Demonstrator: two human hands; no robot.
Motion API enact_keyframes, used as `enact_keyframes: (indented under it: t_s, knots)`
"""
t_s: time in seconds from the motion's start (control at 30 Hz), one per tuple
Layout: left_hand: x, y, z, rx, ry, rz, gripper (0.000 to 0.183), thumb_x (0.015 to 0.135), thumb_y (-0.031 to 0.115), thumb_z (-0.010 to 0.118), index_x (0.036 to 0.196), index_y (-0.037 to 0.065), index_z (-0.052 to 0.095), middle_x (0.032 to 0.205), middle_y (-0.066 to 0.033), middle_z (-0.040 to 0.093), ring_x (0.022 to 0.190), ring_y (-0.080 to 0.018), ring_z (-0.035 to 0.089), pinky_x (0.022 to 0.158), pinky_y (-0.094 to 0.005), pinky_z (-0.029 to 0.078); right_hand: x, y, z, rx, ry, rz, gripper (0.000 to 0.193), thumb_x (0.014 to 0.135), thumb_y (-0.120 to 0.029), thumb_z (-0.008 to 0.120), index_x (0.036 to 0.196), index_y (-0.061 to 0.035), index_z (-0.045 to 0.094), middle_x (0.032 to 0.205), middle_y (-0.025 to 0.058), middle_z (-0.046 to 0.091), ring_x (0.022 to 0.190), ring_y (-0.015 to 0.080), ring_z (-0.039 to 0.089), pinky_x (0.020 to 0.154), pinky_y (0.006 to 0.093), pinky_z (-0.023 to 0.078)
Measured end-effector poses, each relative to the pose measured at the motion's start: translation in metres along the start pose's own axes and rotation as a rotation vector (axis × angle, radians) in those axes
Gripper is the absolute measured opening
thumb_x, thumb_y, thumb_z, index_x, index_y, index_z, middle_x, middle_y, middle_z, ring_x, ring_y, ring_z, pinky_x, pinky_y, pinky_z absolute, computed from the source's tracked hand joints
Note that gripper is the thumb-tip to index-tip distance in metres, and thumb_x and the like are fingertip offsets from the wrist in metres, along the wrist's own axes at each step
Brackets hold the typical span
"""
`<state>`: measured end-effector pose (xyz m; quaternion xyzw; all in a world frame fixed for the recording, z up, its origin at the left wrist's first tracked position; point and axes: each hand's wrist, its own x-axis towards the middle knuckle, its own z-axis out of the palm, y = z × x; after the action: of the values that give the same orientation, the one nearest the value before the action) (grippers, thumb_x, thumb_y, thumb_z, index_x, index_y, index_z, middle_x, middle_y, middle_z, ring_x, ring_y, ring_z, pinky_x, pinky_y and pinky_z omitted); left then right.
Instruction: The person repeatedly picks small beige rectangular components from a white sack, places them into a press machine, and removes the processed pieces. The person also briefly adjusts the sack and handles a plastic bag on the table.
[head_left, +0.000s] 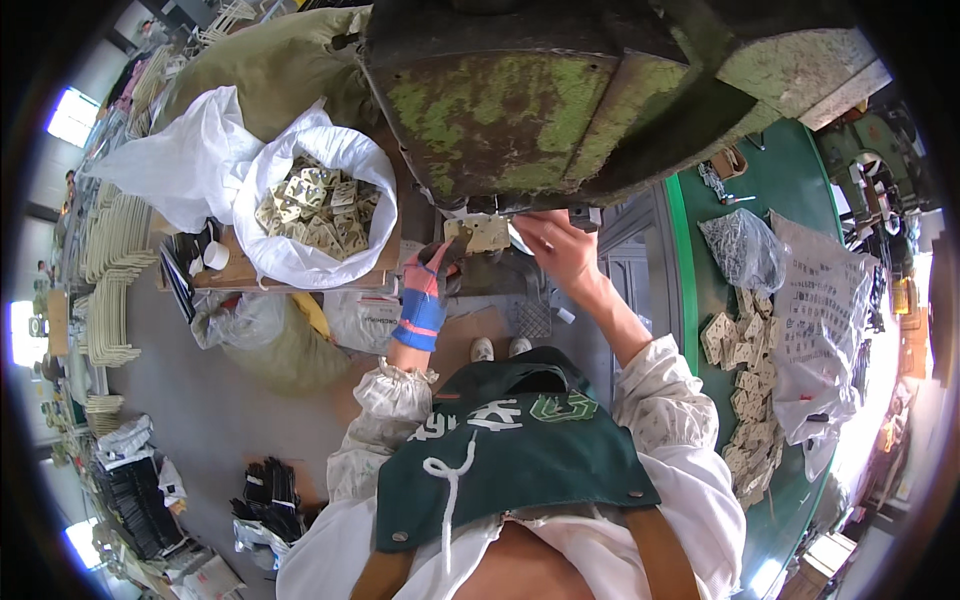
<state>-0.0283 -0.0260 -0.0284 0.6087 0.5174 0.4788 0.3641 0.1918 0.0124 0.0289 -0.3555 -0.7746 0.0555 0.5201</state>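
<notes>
My left hand [428, 278], in a glove with blue and pink bands, grips the left end of a flat beige plate with holes [483, 234]. The plate lies level under the lower edge of a big worn green and brown machine [500, 110]. Bare and bent at the fingers, my right hand [556, 243] is just right of the plate, close against the machine's underside. Its fingertips are partly hidden, and what they pinch, if anything, cannot be made out.
An open white sack [375, 240] full of similar plates [318, 208] stands at the left on a wooden surface. On the green table [800, 190] at the right lie loose plates [755, 410], a clear bag of small parts [745, 248] and a printed plastic sack [820, 320].
</notes>
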Motion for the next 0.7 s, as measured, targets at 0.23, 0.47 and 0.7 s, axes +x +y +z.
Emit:
enact_keyframes:
  t_s: [0.23, 0.47, 0.7]
  knots:
    - [0.003, -0.01, -0.006, -0.003, -0.04, 0.031, 0.027, 0.081, 0.005, 0.056, 0.107, 0.006, 0.062, 0.086, -0.0075, 0.064, 0.073, -0.0166, 0.06, 0.065, -0.027, 0.049, 0.015, -0.011, 0.003, -0.182, -0.209, -0.309, 0.04, 0.056, -0.002, 0.069, 0.095, -0.0038, 0.064, 0.098, 0.0059, 0.061, 0.078, 0.0208, 0.061, 0.059, 0.0288, 0.052]
    - [0.022, 0.002, -0.015, -0.436, -0.005, -0.405, 0.017, 0.082, 0.013, 0.064, 0.088, -0.002, 0.068, 0.077, -0.0044, 0.064, 0.066, -0.0096, 0.058, 0.06, -0.0236, 0.048, 0.013, -0.036, -0.019, 0.016, -0.249, 0.345, 0.022, 0.078, -0.011, 0.069, 0.098, -0.0012, 0.065, 0.097, 0.0124, 0.063, 0.082, 0.027, 0.062, 0.072, 0.0328, 0.051]
    - [0.023, 0.003, -0.024, -0.334, -0.173, -0.334, 0.02, 0.082, 0.009, 0.06, 0.1, 0.002, 0.066, 0.086, -0.0029, 0.062, 0.063, -0.0065, 0.054, 0.054, -0.0219, 0.044, 0.009, -0.018, 0.002, 0.746, -0.195, 1.222, 0.033, 0.081, -0.015, 0.069, 0.104, 0.0062, 0.057, 0.091, 0.0128, 0.066, 0.076, 0.0156, 0.065, 0.069, 0.0268, 0.053]
